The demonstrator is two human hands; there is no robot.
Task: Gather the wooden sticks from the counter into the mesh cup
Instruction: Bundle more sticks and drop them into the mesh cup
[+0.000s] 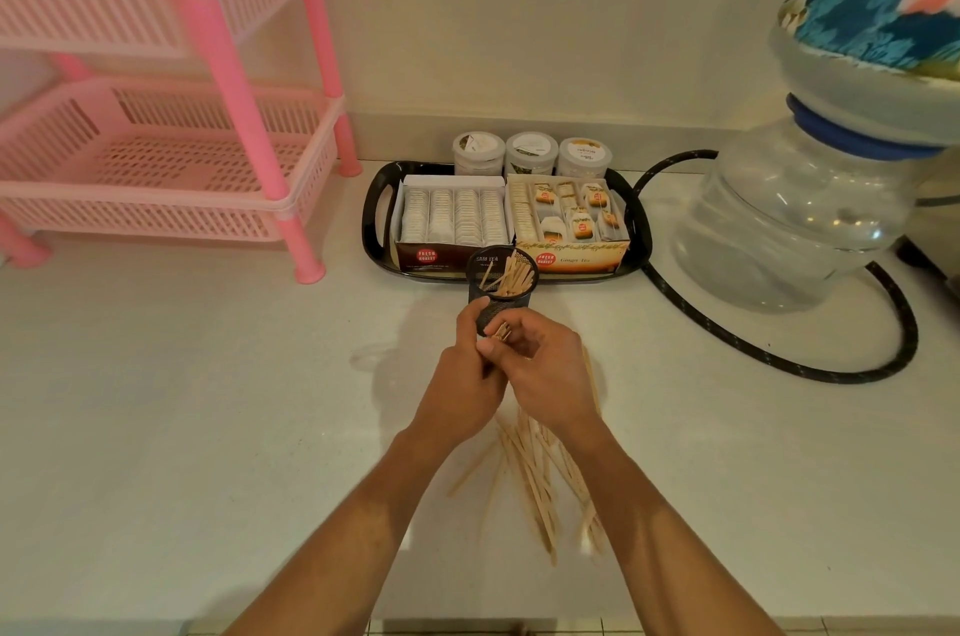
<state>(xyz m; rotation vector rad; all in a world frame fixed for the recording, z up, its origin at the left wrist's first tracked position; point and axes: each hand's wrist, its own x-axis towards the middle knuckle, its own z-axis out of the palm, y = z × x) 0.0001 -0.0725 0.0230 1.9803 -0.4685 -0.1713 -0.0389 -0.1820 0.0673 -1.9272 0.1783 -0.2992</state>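
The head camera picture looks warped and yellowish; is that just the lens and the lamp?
Head view: the wide lens bends the pink plastic basket rack and clear water bottle at the edges; warm light tints the white counter; loose wooden sticks near the bottom look soft.

black mesh cup (500, 292) — pale wooden sticks (535, 469), pink rack (171, 167).

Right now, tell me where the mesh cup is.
In the head view the mesh cup stands at centre on the counter, just in front of the black tray of tea boxes, with the left hand touching its base.
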